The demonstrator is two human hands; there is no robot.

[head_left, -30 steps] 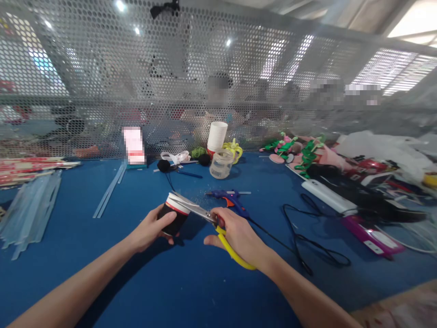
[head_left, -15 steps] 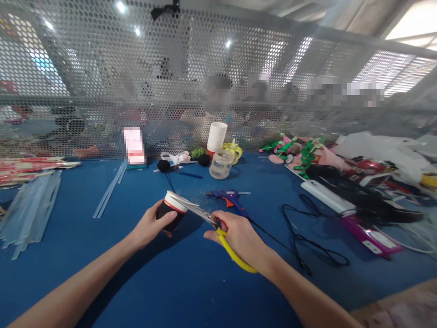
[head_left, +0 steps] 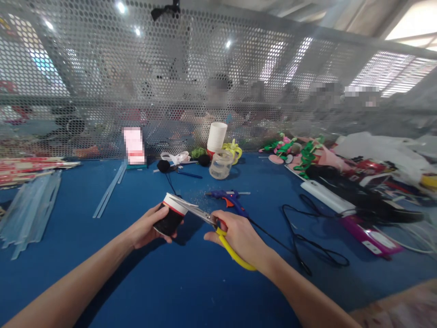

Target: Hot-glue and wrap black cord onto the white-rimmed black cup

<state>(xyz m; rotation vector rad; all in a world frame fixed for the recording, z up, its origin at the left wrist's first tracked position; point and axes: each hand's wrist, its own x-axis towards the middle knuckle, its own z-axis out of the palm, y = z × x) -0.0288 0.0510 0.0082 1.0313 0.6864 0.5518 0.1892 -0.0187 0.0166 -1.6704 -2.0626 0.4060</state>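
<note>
Head view, one camera only. Left hand (head_left: 147, 228) wraps round a paper cup (head_left: 168, 222): thumb on the near side, fingertips showing past the lower right of it. Cup is up off the table (head_left: 205, 287), tilted, black covering on the lower part, white band at top, red line between. Right hand (head_left: 241, 233) holds scissors (head_left: 210, 219), fingers curled at the handles, thumb sticking out left, yellow loop hanging below the palm. Blades point left and lie across the white band; can't tell whether they touch or cut into it.

Black cord (head_left: 170, 182) runs from a black yarn ball (head_left: 163, 166) down toward the cup. Blue glue gun (head_left: 232, 200) with orange trigger lies just beyond the scissors, clear stick out its back. Farther back: clear jar (head_left: 220, 166), white cup stack (head_left: 217, 136), green yarn ball (head_left: 198, 152), blue pen (head_left: 190, 174). Left side: pile of clear glue sticks (head_left: 32, 212). Right side: white-and-purple power strip (head_left: 327, 197), loose black cable (head_left: 297, 237), green-and-pink craft pieces (head_left: 309, 157). Perforated metal panel (head_left: 112, 91) stands behind everything.
</note>
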